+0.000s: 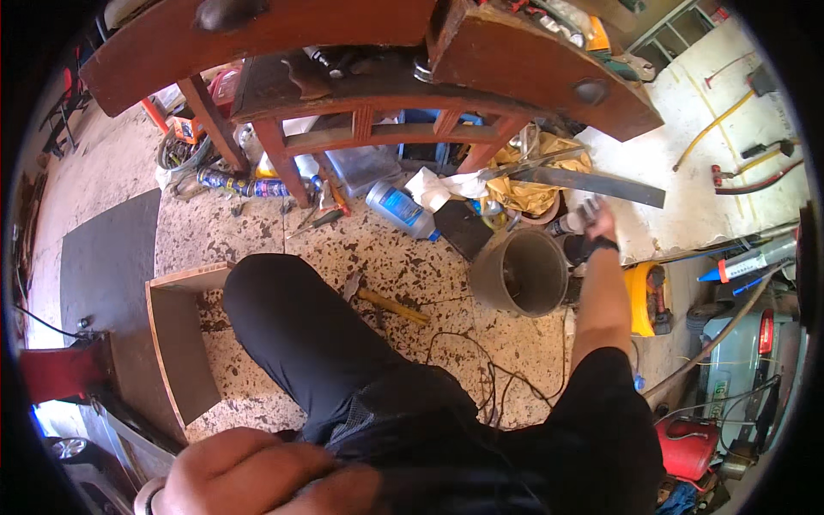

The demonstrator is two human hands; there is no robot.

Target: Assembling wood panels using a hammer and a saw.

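My right hand (606, 227) reaches out to the far right, beside a grey bucket (491, 287). Its fingers are curled at a small greyish-white object (589, 209), whose kind I cannot make out. Just beyond those fingers lies a long flat dark metal blade (601, 184), across crumpled yellow-brown paper (532, 196). Close to the camera at the lower left, my left hand (257, 472) is closed, its fingers folded in; anything inside them is hidden.
A wooden workbench (343, 30) spans the far side. On the speckled floor lie a hammer (390, 305), a clear bottle with a blue label (400, 209) and a dark cable (491, 365). An open wooden box (184, 360) stands left of my knee; a yellow container (638, 296) stands right.
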